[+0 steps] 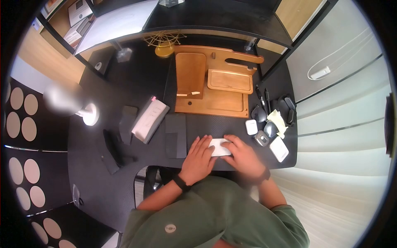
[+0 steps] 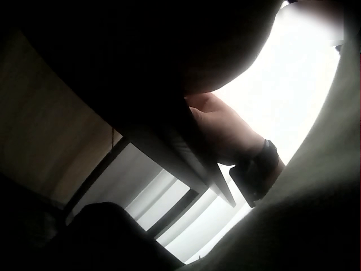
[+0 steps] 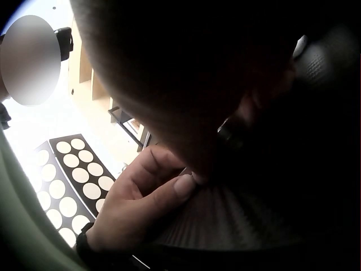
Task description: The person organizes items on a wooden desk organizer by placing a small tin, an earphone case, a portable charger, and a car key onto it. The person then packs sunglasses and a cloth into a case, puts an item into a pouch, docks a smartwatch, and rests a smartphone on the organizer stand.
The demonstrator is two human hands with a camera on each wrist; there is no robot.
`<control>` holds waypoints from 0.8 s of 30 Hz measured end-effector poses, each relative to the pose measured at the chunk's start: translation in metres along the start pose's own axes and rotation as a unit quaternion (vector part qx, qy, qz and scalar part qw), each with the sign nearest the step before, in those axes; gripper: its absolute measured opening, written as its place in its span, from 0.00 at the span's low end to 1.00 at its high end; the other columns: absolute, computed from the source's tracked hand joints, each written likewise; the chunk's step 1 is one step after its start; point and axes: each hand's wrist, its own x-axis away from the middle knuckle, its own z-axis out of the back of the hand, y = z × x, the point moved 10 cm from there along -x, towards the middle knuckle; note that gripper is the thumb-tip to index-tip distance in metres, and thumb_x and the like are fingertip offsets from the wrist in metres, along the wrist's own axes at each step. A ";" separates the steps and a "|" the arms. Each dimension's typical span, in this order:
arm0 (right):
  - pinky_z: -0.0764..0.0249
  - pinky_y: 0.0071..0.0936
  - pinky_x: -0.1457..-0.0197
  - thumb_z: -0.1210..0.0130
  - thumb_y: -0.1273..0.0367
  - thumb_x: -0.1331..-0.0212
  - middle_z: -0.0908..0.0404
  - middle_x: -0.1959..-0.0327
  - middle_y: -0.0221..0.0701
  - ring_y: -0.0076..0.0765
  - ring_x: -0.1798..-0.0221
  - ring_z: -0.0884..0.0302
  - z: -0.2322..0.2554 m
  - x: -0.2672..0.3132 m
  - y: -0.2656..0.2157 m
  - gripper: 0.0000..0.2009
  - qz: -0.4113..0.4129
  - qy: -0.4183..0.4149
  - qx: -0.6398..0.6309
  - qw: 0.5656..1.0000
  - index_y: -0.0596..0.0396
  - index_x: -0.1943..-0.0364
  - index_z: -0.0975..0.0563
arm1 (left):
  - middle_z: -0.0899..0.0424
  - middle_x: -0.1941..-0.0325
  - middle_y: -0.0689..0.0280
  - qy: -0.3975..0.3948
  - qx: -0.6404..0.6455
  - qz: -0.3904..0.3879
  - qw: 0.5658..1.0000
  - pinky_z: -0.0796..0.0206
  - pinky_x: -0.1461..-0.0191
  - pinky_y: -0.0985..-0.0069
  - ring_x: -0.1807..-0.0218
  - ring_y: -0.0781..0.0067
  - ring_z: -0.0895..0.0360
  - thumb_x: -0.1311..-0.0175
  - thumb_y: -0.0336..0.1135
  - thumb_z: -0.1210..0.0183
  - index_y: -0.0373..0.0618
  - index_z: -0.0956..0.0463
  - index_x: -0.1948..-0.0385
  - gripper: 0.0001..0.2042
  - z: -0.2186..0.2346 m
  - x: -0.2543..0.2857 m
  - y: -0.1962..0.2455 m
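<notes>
A small flat white rectangular object [image 1: 219, 147] lies on the dark desk [image 1: 244, 164] near its front edge; its exact kind does not show. My left hand [image 1: 198, 160] holds its left end, thumb at the near side and fingers at the far side. At the right end my right hand [image 1: 245, 159] grips it with bent fingers and thumb. In the right wrist view, the left hand [image 3: 138, 197] shows thumb and fingers close together above the ribbed desk surface. The left wrist view is mostly dark and shows the right hand [image 2: 223, 127] at the desk's edge.
Right of the hands lie a white case [image 1: 251, 127], a grey gadget [image 1: 261, 138], a white slab [image 1: 279, 149], sunglasses [image 1: 259, 113] and a yellow cloth [image 1: 277, 122]. A wooden organizer [image 1: 215, 103] stands behind. Leftward are a dark folder [image 1: 175, 136], a pouch [image 1: 149, 120] and a lamp [image 1: 89, 114].
</notes>
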 end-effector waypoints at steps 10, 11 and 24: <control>0.13 0.42 0.48 0.21 0.60 0.44 0.22 0.41 0.35 0.50 0.45 0.14 -0.008 0.004 0.008 0.23 -0.055 0.018 -0.001 0.998 0.51 0.49 0.21 | 0.28 0.21 0.44 -0.004 -0.009 0.006 1.000 0.43 0.14 0.45 0.17 0.37 0.36 0.29 0.35 0.32 0.34 0.25 0.33 0.26 0.001 -0.001 0.000; 0.13 0.43 0.49 0.21 0.60 0.45 0.22 0.42 0.35 0.50 0.47 0.14 -0.007 0.004 0.008 0.24 -0.060 0.028 0.001 0.998 0.51 0.50 0.21 | 0.28 0.21 0.44 -0.003 -0.013 0.012 1.000 0.42 0.15 0.45 0.17 0.36 0.36 0.30 0.34 0.33 0.34 0.26 0.31 0.27 0.001 -0.001 0.000; 0.17 0.44 0.41 0.29 0.70 0.46 0.21 0.45 0.37 0.49 0.42 0.17 -0.001 0.007 -0.007 0.23 -0.011 0.014 -0.037 0.999 0.50 0.43 0.17 | 0.34 0.18 0.41 -0.032 0.014 0.033 0.999 0.47 0.11 0.47 0.15 0.36 0.40 0.34 0.41 0.32 0.30 0.33 0.25 0.38 0.008 -0.010 0.008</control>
